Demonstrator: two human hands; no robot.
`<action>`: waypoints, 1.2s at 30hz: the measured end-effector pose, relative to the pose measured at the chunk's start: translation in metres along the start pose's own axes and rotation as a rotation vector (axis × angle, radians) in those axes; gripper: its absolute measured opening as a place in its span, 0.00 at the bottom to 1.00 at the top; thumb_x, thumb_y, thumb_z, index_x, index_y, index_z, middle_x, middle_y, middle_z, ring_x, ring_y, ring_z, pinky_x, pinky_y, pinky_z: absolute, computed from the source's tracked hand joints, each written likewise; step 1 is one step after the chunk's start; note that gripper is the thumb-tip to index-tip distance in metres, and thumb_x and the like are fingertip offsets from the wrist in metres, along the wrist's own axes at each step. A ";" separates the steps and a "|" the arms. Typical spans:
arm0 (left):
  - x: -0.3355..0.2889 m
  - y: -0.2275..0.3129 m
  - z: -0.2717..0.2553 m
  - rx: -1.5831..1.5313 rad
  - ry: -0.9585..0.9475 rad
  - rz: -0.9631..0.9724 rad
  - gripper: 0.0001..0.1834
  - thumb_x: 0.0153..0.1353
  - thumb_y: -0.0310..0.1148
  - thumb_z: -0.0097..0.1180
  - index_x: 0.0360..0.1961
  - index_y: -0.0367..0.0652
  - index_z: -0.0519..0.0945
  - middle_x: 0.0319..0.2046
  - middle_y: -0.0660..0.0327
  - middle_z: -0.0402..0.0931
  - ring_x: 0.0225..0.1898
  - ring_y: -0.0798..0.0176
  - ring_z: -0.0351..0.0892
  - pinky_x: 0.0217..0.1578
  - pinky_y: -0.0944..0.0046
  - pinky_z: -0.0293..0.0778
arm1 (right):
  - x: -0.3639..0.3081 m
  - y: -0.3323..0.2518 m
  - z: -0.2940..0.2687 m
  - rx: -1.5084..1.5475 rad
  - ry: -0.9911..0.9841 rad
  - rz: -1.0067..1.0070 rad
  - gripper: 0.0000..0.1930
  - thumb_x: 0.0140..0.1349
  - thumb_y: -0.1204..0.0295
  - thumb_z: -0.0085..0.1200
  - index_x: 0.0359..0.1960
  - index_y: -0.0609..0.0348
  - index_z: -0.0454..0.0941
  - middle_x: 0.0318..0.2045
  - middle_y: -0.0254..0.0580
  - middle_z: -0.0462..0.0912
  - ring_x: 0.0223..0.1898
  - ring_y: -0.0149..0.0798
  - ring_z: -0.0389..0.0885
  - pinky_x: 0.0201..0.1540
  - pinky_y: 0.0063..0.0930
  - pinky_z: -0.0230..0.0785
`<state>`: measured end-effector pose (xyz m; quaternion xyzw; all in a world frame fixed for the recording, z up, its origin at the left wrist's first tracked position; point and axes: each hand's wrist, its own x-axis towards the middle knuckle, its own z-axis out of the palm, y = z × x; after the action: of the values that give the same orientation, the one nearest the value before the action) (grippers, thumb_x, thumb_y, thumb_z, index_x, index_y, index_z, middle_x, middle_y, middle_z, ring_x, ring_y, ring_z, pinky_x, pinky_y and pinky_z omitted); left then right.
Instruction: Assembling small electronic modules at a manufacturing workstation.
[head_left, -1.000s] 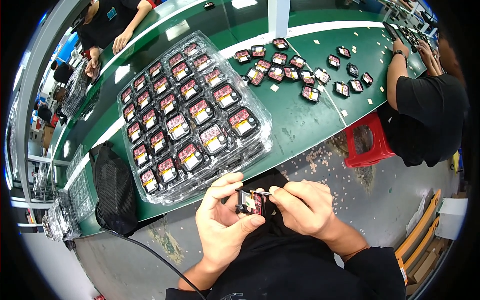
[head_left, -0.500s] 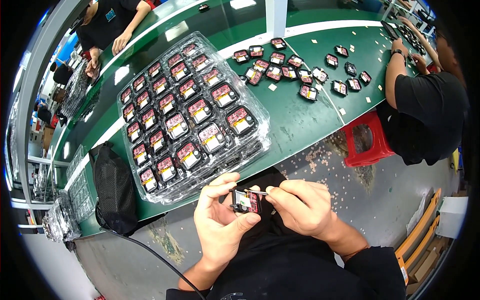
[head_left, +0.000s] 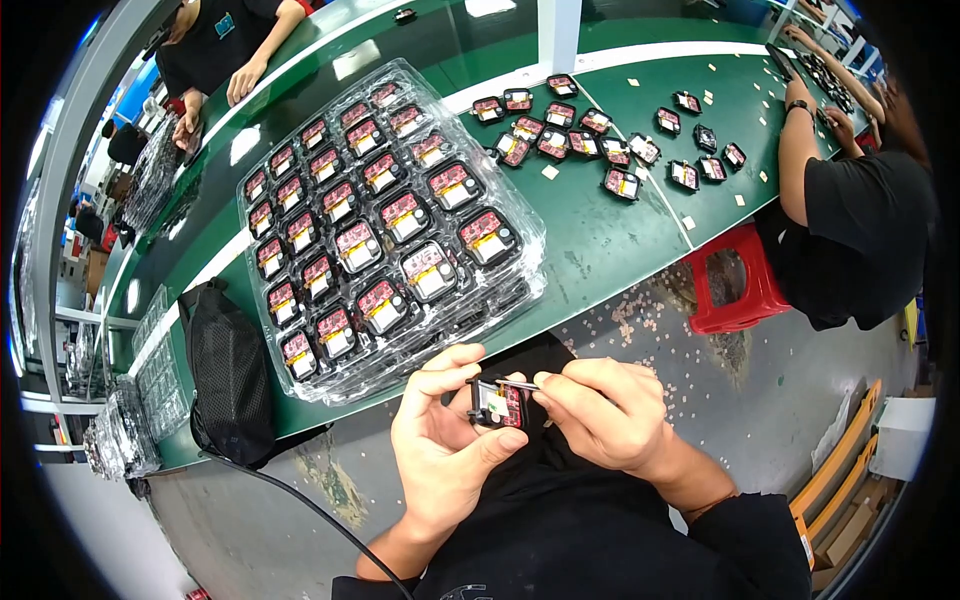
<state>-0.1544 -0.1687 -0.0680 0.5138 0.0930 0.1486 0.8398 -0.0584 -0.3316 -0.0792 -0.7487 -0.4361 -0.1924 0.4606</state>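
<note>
My left hand (head_left: 440, 445) holds a small black device casing (head_left: 512, 408) between thumb and fingers, above my lap. Inside the casing lie a red circuit board and a white block with a small green mark. In a pinch of thumb and forefinger, my right hand (head_left: 612, 415) grips thin metal tweezers (head_left: 515, 385). Their tip points left and reaches over the upper edge of the casing; whether it touches a part inside is too small to tell.
A stack of clear plastic trays (head_left: 530, 235) filled with similar devices stands on the green table (head_left: 600, 240). Loose devices (head_left: 622, 183) lie further right. A black bag (head_left: 228, 380) sits at the left, a red stool (head_left: 738, 285) at the right. Co-workers sit across and to the right.
The casing has shifted very slightly to the right in my left hand's grip. The tweezers stay at its upper edge. The view has tilted a little.
</note>
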 end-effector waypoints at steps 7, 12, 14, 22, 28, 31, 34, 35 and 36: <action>0.001 -0.002 0.000 -0.014 -0.013 0.013 0.35 0.50 0.15 0.76 0.58 0.36 0.73 0.66 0.48 0.64 0.61 0.46 0.80 0.60 0.52 0.82 | -0.002 0.001 0.001 -0.006 -0.014 0.006 0.14 0.49 0.79 0.72 0.39 0.65 0.86 0.31 0.40 0.82 0.23 0.37 0.82 0.23 0.28 0.76; 0.001 -0.006 0.000 -0.007 -0.031 0.028 0.34 0.50 0.13 0.75 0.58 0.35 0.73 0.66 0.47 0.64 0.61 0.46 0.79 0.60 0.51 0.82 | -0.007 0.003 0.005 -0.011 -0.005 0.009 0.15 0.48 0.79 0.73 0.39 0.65 0.86 0.30 0.41 0.82 0.23 0.38 0.83 0.23 0.28 0.76; -0.001 -0.004 -0.001 -0.036 -0.013 0.017 0.34 0.50 0.13 0.75 0.57 0.35 0.74 0.65 0.47 0.65 0.61 0.47 0.79 0.60 0.51 0.82 | -0.002 0.003 0.003 0.037 -0.027 0.014 0.14 0.50 0.79 0.72 0.39 0.65 0.85 0.31 0.41 0.82 0.23 0.39 0.83 0.24 0.29 0.76; 0.019 0.038 -0.014 0.168 -0.089 0.220 0.37 0.45 0.19 0.81 0.54 0.40 0.70 0.54 0.50 0.73 0.56 0.50 0.82 0.57 0.50 0.82 | 0.017 0.062 -0.006 -0.127 0.005 0.435 0.11 0.64 0.76 0.64 0.47 0.64 0.81 0.43 0.51 0.80 0.32 0.55 0.84 0.35 0.42 0.78; 0.103 0.071 -0.033 0.658 0.057 0.433 0.28 0.48 0.16 0.77 0.48 0.38 0.74 0.49 0.56 0.74 0.49 0.60 0.82 0.45 0.60 0.85 | 0.032 0.106 0.005 -0.696 -0.011 0.597 0.24 0.68 0.67 0.62 0.62 0.62 0.73 0.65 0.56 0.69 0.37 0.61 0.87 0.40 0.52 0.81; 0.163 0.090 -0.051 1.168 0.103 0.549 0.18 0.49 0.24 0.78 0.38 0.33 0.81 0.34 0.56 0.81 0.36 0.62 0.84 0.38 0.63 0.82 | 0.027 0.114 0.012 -0.709 -0.045 0.623 0.23 0.67 0.66 0.61 0.61 0.62 0.74 0.66 0.53 0.70 0.37 0.59 0.88 0.39 0.50 0.81; 0.211 0.102 -0.061 1.346 0.052 0.653 0.17 0.52 0.30 0.77 0.39 0.31 0.86 0.31 0.50 0.85 0.30 0.55 0.85 0.36 0.61 0.79 | 0.024 0.114 0.012 -0.712 -0.066 0.648 0.23 0.67 0.65 0.60 0.61 0.60 0.75 0.65 0.50 0.72 0.36 0.57 0.88 0.37 0.48 0.81; 0.223 0.107 -0.064 1.416 0.033 0.660 0.18 0.55 0.30 0.74 0.44 0.31 0.86 0.38 0.46 0.86 0.35 0.49 0.87 0.38 0.58 0.80 | 0.024 0.113 0.013 -0.704 -0.077 0.639 0.23 0.66 0.65 0.60 0.61 0.60 0.75 0.65 0.50 0.72 0.36 0.57 0.88 0.36 0.48 0.81; 0.236 0.113 -0.071 1.509 0.006 0.712 0.16 0.58 0.29 0.70 0.46 0.31 0.86 0.41 0.43 0.86 0.40 0.43 0.87 0.40 0.56 0.81 | 0.025 0.112 0.013 -0.699 -0.088 0.629 0.23 0.66 0.65 0.60 0.61 0.60 0.75 0.65 0.49 0.72 0.36 0.57 0.88 0.36 0.48 0.81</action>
<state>0.0277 0.0198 -0.0006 0.9368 0.0018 0.3044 0.1725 0.0467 -0.3301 -0.1268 -0.9622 -0.1162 -0.1469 0.1979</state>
